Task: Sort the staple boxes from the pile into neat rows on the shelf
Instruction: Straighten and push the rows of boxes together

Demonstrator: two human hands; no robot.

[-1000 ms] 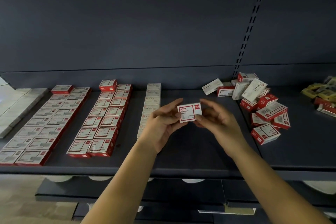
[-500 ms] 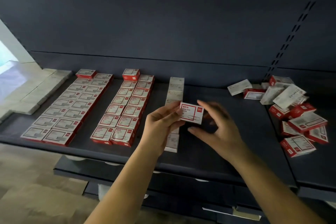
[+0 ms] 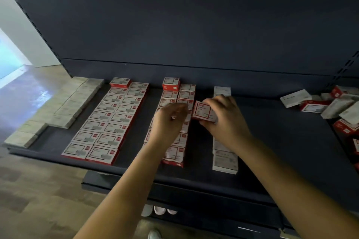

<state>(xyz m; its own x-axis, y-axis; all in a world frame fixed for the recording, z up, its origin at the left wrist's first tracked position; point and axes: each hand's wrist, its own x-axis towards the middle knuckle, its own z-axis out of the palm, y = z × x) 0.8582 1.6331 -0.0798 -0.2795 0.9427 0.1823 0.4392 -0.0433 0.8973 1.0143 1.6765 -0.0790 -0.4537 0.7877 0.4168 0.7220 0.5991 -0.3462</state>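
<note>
The staple box point(image 3: 204, 111) in play is red with a white label panel framed in red; a few red characters sit at the label's top corner and dark lines of print below, all too blurred to read. It is held tilted above the shelf point(image 3: 272, 134), in the gap between two rows. The right hand point(image 3: 225, 118) grips it from above and from the right side, fingers curled over its far edge. The left hand point(image 3: 171, 120) hovers just left of the box, apart from it, with fingers loosely bent and holding nothing, above the double row of red boxes point(image 3: 174, 122).

Beneath the left hand that double row runs from the shelf's back to its front edge, with one extra box stacked on its far end point(image 3: 171, 83). Beneath the right hand lies a single row of white boxes point(image 3: 224, 159), faces pale, print unreadable. Further left of the left hand stands another double row of red boxes point(image 3: 114, 118), each label showing a small red logo square in its corner, and one box stacked at its back. Beyond that, at the shelf's left end, lie rows of pale grey-white boxes point(image 3: 64, 106).

Well to the right of the right hand lies the loose pile point(image 3: 334, 106) of red and white boxes, tipped at various angles; their writing cannot be made out
</note>
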